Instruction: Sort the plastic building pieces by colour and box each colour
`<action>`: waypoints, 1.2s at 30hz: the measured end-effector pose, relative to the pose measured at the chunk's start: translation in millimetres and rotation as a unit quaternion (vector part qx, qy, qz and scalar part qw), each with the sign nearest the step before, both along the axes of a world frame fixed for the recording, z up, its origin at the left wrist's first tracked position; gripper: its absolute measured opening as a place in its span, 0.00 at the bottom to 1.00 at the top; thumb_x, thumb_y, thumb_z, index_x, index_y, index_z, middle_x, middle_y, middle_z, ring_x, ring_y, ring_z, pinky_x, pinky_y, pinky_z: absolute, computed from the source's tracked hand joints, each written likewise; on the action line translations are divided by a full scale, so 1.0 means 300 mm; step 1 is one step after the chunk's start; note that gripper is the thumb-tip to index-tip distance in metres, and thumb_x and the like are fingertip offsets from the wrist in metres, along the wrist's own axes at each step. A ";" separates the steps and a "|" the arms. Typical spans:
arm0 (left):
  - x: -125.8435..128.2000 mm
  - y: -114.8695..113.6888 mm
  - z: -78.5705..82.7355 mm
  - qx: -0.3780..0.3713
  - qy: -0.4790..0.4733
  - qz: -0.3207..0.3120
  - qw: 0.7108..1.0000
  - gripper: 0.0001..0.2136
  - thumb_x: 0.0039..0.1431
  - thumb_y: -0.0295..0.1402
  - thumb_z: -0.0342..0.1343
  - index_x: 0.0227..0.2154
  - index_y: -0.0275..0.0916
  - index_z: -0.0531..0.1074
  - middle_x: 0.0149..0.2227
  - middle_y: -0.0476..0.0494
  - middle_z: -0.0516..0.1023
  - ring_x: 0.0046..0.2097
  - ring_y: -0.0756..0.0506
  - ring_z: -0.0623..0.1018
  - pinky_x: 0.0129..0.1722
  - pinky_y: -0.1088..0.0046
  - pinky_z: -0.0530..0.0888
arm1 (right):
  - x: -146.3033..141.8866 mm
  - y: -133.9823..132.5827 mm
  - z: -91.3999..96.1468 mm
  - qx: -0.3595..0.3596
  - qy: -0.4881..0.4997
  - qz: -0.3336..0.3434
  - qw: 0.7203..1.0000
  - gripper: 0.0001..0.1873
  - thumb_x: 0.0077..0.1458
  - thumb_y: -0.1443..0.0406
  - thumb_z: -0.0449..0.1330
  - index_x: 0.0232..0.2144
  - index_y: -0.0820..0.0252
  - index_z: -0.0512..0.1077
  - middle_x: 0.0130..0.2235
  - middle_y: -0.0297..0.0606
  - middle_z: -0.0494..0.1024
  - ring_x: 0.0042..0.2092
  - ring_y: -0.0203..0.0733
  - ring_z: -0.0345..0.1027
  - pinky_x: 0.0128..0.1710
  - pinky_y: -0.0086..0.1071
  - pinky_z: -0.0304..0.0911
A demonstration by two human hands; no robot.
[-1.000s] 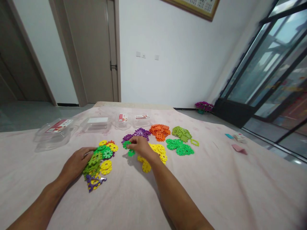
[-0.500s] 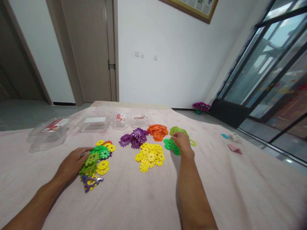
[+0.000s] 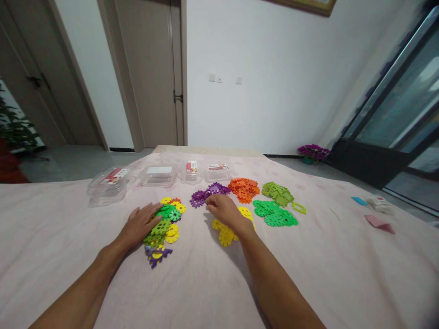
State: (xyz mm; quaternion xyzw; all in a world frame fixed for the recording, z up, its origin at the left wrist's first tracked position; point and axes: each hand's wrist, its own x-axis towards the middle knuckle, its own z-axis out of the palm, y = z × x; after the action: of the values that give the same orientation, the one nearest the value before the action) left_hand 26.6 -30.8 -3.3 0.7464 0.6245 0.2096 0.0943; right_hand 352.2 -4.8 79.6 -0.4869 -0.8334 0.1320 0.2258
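Flat plastic snowflake pieces lie sorted by colour on a pink cloth (image 3: 308,274). My left hand (image 3: 139,225) rests flat, fingers stretched, on the left edge of a mixed pile (image 3: 165,226) of green, yellow and purple pieces. My right hand (image 3: 224,211) hovers palm down over the yellow pile (image 3: 227,233), its fingers curled toward the purple pile (image 3: 207,195); I cannot see whether they hold a piece. Beyond lie an orange pile (image 3: 244,188), a dark green pile (image 3: 274,213) and a light green pile (image 3: 277,193).
Several clear plastic boxes (image 3: 109,185) with lids stand in a row at the far side of the cloth. A few small items (image 3: 377,214) lie at the right. Behind are a door (image 3: 151,73), a potted purple plant (image 3: 310,153) and glass doors.
My right hand went from the mixed pile's green pieces to the dark green pile, then came back left over the yellow pile. My left hand stayed on the mixed pile. The camera shifted.
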 end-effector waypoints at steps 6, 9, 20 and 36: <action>0.003 -0.003 0.012 -0.029 -0.045 -0.072 0.996 0.27 0.62 0.50 0.48 0.61 0.49 0.67 0.65 0.47 0.67 0.68 0.37 0.59 0.67 0.46 0.46 | -0.173 -0.028 -0.178 0.005 0.090 0.039 0.995 0.15 0.57 0.71 0.59 0.47 0.60 0.74 0.46 0.42 0.78 0.46 0.41 0.70 0.47 0.32 0.62; 0.006 -0.001 0.027 -0.035 -0.095 -0.096 0.990 0.25 0.60 0.49 0.50 0.58 0.47 0.71 0.62 0.45 0.70 0.66 0.36 0.64 0.67 0.47 0.47 | -0.219 -0.044 -0.216 0.005 0.091 0.035 0.995 0.16 0.58 0.68 0.60 0.49 0.59 0.73 0.47 0.42 0.75 0.50 0.43 0.67 0.50 0.34 0.60; 0.021 -0.012 0.044 -0.038 -0.250 -0.076 0.964 0.19 0.54 0.43 0.58 0.46 0.42 0.80 0.51 0.41 0.81 0.54 0.37 0.77 0.64 0.54 0.60 | -0.241 -0.072 -0.212 0.007 0.087 0.017 0.996 0.14 0.54 0.63 0.66 0.43 0.57 0.74 0.44 0.38 0.75 0.47 0.42 0.65 0.44 0.32 0.58; 0.007 -0.020 0.036 -0.012 -0.230 0.040 0.972 0.20 0.58 0.45 0.51 0.45 0.41 0.79 0.46 0.43 0.83 0.46 0.40 0.80 0.49 0.65 0.73 | 0.131 0.061 0.042 0.002 0.068 -0.091 0.994 0.09 0.56 0.68 0.56 0.36 0.60 0.77 0.36 0.36 0.80 0.38 0.39 0.71 0.39 0.30 0.60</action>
State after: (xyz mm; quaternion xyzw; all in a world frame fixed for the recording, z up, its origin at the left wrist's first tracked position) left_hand 28.7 -36.8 7.6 0.6514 0.6182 0.3717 0.2353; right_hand 391.6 13.5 92.1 -0.5499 -0.7688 0.1418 0.2940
